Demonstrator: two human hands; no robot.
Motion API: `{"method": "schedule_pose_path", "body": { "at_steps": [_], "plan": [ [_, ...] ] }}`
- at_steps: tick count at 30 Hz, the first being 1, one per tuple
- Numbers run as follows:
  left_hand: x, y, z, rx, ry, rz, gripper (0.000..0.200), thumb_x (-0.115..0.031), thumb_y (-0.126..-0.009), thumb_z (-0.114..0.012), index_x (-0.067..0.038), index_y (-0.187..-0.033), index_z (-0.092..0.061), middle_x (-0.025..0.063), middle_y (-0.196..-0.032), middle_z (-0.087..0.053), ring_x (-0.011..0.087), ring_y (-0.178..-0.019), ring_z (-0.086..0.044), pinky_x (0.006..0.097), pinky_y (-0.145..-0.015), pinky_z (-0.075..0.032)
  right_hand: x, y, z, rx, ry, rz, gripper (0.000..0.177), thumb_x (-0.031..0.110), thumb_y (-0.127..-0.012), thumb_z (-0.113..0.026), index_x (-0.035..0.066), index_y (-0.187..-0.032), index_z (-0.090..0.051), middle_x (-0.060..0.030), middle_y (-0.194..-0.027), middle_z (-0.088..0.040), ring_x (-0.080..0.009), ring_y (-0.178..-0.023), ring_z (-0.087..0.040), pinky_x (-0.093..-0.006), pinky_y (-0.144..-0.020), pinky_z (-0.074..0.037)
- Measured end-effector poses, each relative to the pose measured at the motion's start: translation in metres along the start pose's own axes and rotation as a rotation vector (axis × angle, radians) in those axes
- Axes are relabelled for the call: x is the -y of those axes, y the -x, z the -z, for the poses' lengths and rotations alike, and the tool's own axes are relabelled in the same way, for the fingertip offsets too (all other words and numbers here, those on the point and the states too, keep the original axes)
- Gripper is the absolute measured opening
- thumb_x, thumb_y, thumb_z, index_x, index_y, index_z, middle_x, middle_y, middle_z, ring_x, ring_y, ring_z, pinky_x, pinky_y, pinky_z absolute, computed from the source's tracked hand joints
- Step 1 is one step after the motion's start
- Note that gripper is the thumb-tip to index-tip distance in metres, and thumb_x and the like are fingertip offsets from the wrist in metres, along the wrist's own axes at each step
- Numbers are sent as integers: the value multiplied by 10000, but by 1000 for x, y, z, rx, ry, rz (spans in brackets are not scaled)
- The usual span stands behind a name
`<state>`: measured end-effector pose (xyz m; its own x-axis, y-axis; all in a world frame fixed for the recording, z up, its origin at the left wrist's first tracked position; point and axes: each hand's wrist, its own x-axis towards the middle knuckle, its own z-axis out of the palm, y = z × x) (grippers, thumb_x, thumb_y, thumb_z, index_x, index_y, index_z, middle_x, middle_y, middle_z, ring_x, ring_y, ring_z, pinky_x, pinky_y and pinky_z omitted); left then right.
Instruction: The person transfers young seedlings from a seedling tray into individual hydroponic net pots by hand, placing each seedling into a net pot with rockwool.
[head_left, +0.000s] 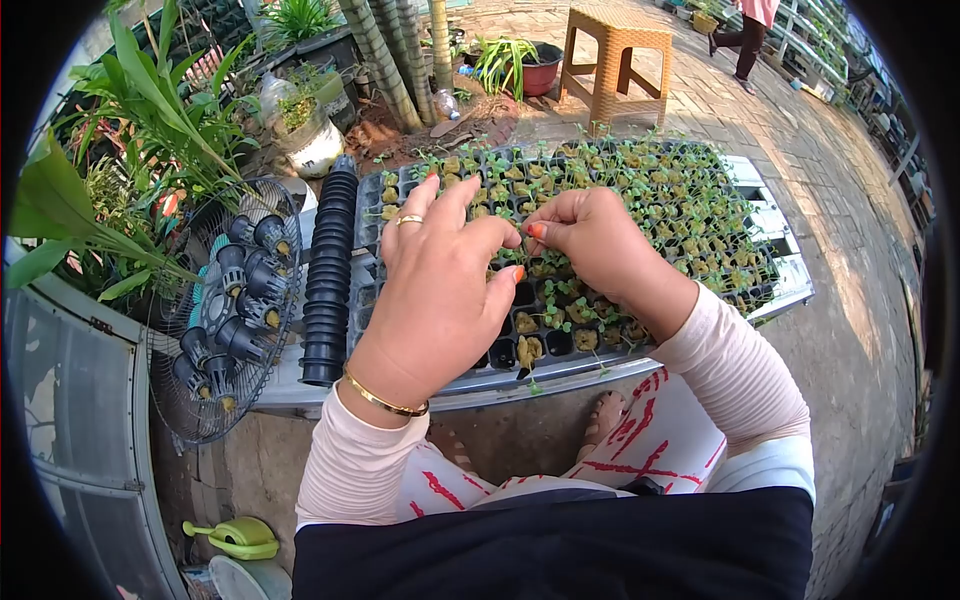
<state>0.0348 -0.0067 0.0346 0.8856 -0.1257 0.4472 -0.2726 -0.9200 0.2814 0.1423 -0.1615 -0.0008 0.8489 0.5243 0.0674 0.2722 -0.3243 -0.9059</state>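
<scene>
Head view: the left hand (pixel 440 280), wearing a ring and a gold bangle, and the right hand (pixel 590 245) meet fingertip to fingertip just above the near-left cells of the black plastic seedling tray (pixel 560 368). Each grip is pinched together, on something too small to tell. Left of the tray lies a stack of black ribbed pots (pixel 328 280). Beyond the tray stands a tan plastic stool (pixel 612 55).

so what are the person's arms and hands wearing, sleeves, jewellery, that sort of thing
Both arms wear pale pink sleeves to the wrist: the left sleeve and the right sleeve. The left hand has a gold ring on one finger and a gold bangle at the wrist. The right hand shows no jewellery. Visible thumbnails are painted orange.
</scene>
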Motion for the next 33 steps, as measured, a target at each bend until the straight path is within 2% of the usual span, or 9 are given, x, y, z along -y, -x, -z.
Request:
{"method": "schedule_pose_path", "body": {
  "at_steps": [7, 9, 10, 18, 28, 31, 33],
  "plan": [
    [0, -2, 1, 37, -16, 14, 263, -158, -732, -674, -98, -985, -631, 223, -1328, -449, 455, -1302, -299, 518, -1051, -229, 1, 1, 3, -2, -78, -68, 127, 59, -867, -616, -54, -900, -663, -68, -738, -663, -111, -679, -590, -255, -660, -475],
    [-2, -4, 1, 80, -76, 13, 284, -155, -708, -695, -94, -978, -632, 222, -1345, -430, 456, -1313, -280, 537, -1046, -225, 0, 0, 2, -70, -103, -7, 125, 84, -832, -641, -31, -846, -688, -75, -694, -674, -119, -604, -587, -278, -585, -468],
    [-3, -5, 0, 80, -76, 15, 284, -155, -708, -695, -94, -978, -632, 222, -1345, -430, 456, -1313, -280, 537, -1046, -225, 0, 0, 3, -69, -103, -7, 125, 84, -832, -641, -31, -846, -688, -75, -694, -674, -119, -604, -587, -278, -585, -468],
    [-9, -16, -8, 114, -298, -91, 317, -134, -624, -766, -56, -899, -630, 248, -1376, -376, 472, -1326, -242, 662, -1027, -169, 3, 1, 4, -92, -20, 36, 120, 77, -827, -640, -31, -844, -690, -100, -698, -677, -142, -627, -624, -288, -607, -491],
    [-7, -23, -27, 138, -378, -115, 271, -164, -606, -766, -37, -824, -667, 251, -1403, -352, 457, -1339, -233, 691, -1003, -165, 0, 3, 4, -100, -48, 60, 112, 67, -814, -645, -29, -847, -693, -106, -692, -675, -159, -627, -636, -295, -614, -499],
    [-4, -23, -32, 136, -363, -117, 238, -148, -604, -751, -29, -795, -672, 243, -1404, -357, 456, -1339, -235, 688, -1005, -163, 3, 4, 5, -72, -15, 39, 124, 58, -849, -627, -59, -856, -668, -76, -736, -668, -111, -668, -602, -254, -630, -488],
    [-3, -23, -34, 113, -360, -130, 202, -130, -604, -732, -32, -771, -678, 232, -1404, -367, 449, -1340, -237, 689, -1004, -163, 3, 5, 4, -108, -20, 60, 117, 75, -805, -649, -26, -840, -696, -122, -697, -674, -176, -635, -644, -309, -619, -501]
  ]
}}
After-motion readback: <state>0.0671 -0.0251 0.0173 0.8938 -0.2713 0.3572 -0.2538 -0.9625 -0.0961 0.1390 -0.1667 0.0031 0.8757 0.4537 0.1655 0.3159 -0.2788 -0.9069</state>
